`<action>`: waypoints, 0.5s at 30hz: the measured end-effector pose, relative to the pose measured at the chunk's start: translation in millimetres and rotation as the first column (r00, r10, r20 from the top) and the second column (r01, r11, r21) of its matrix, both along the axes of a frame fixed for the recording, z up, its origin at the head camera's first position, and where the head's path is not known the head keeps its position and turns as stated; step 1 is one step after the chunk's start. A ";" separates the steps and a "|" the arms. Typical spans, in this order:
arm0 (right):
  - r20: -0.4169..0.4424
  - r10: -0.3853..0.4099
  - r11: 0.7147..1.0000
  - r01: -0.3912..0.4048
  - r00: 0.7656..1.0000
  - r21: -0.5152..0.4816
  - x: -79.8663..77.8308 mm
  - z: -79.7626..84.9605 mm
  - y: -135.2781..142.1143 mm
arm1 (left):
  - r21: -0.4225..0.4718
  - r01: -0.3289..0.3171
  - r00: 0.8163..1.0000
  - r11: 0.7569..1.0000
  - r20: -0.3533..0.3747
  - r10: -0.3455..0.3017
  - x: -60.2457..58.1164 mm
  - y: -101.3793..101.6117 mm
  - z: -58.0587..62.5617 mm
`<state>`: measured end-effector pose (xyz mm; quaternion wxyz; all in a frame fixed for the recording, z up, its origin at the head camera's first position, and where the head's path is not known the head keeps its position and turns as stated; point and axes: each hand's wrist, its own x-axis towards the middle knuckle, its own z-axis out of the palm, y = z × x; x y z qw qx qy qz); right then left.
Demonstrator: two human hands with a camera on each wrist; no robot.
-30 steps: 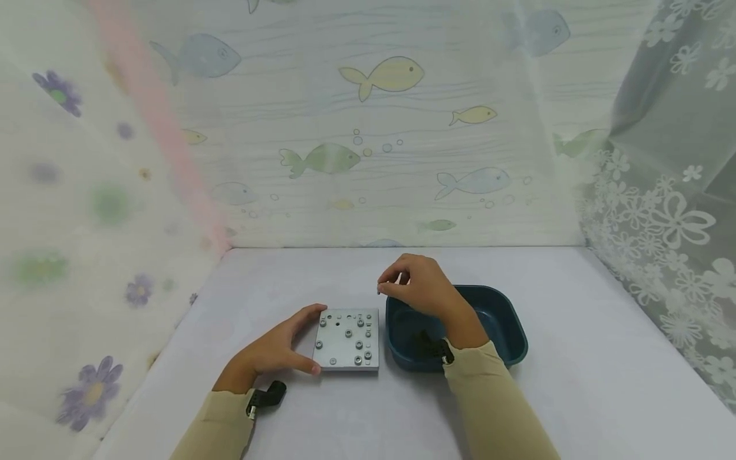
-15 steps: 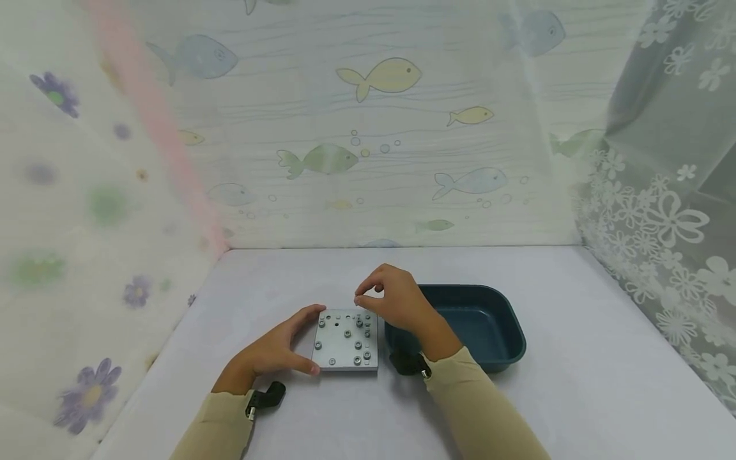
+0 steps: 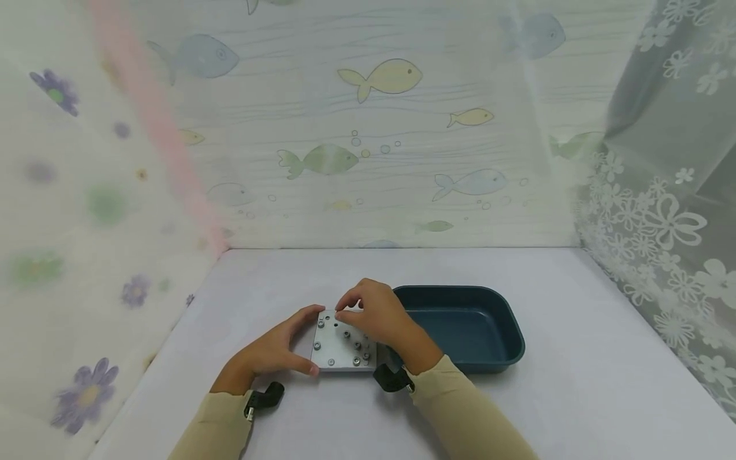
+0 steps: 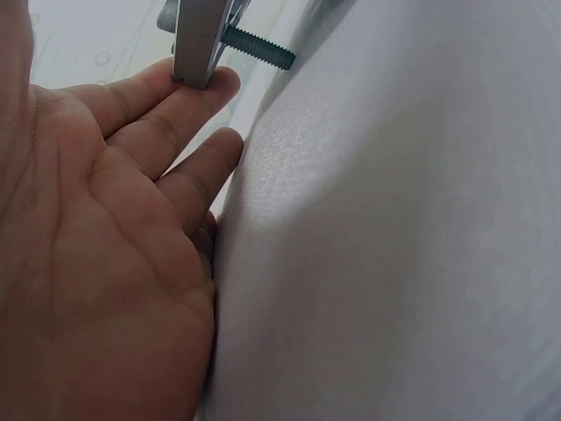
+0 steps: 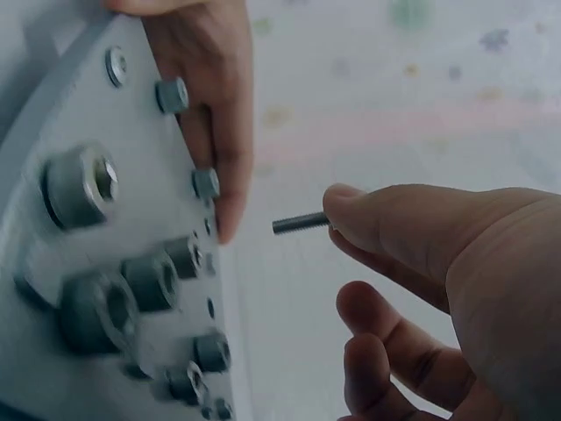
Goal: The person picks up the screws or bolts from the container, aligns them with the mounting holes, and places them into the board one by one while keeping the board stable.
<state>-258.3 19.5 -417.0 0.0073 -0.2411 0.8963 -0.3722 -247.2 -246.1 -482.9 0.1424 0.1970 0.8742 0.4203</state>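
My left hand [image 3: 276, 345] holds the left side of a square silver metal plate [image 3: 336, 352], thumb at the near corner and fingers at the far one. Socket-head screws of different sizes and small holes dot its top. In the left wrist view, the threaded shank of a bolt [image 4: 259, 47] sticks out under the plate. My right hand [image 3: 379, 316] is over the plate's far part, covering its right back corner in the head view. Between thumb and index finger it pinches a small screw [image 5: 301, 223], threaded end pointing at the plate, a gap apart from it.
A dark blue plastic tray [image 3: 508, 329] stands right of the plate, partly behind the right forearm. White cloth covers the table [image 3: 322, 421]. Patterned curtains [image 3: 391, 211] rise at the back and sides. Black wrist cameras [image 3: 267, 395] are strapped at both sleeves.
My right hand has moved left and nearer from beside the tray to above the plate, carrying the small screw. The left hand and the plate have stayed in place.
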 end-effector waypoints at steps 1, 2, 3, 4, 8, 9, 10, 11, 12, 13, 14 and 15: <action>-0.002 -0.004 1.000 0.004 1.000 0.011 0.5 -1.0 -2.3 | 0.002 0.001 1.000 1.000 0.003 -0.001 -0.2 -0.3 0.0; -0.005 -0.010 1.000 0.010 1.000 0.018 1.1 -1.8 -4.5 | 0.005 0.001 1.000 1.000 0.006 -0.001 -0.3 -0.7 0.1; -0.005 -0.018 0.999 0.018 1.000 0.029 1.5 -2.6 -6.4 | 0.006 0.002 1.000 1.000 0.007 -0.002 -0.3 -1.0 0.1; -0.008 -0.027 0.999 0.027 1.000 0.037 1.9 -3.5 -8.2 | 0.010 0.007 1.000 1.000 0.003 -0.007 -0.4 -1.3 -0.2; -0.010 -0.064 0.996 0.065 0.998 0.061 4.7 -5.3 -12.7 | 0.033 0.026 1.000 0.999 0.004 -0.027 -0.2 -2.1 -0.8; -0.012 -0.074 0.995 0.074 0.997 0.066 5.3 -5.6 -13.3 | 0.040 0.035 0.999 0.999 0.000 -0.035 -0.2 -2.1 -1.0; -0.015 -0.082 0.994 0.083 0.997 0.071 5.9 -6.0 -13.8 | 0.046 0.042 0.999 0.998 -0.003 -0.042 -0.2 -2.1 -1.2; -0.017 -0.091 0.993 0.092 0.996 0.076 6.4 -6.3 -14.3 | 0.051 0.043 0.999 0.998 0.000 -0.044 -0.1 -2.0 -1.0; -0.019 -0.099 0.992 0.100 0.995 0.081 6.7 -6.7 -14.7 | 0.053 0.047 0.999 0.998 -0.001 -0.047 0.1 -1.8 -0.8; -0.019 -0.108 0.990 0.109 0.994 0.086 6.8 -7.4 -15.3 | 0.056 0.047 0.999 0.997 0.001 -0.048 0.2 -1.6 -0.5; -0.017 -0.117 0.989 0.118 0.993 0.090 7.2 -7.8 -15.5 | 0.055 0.046 0.999 0.997 0.002 -0.047 0.4 -1.5 -0.2; -0.016 -0.125 0.988 0.126 0.992 0.092 7.5 -8.5 -15.9 | 0.051 0.045 0.999 0.998 0.002 -0.045 0.6 -1.3 0.4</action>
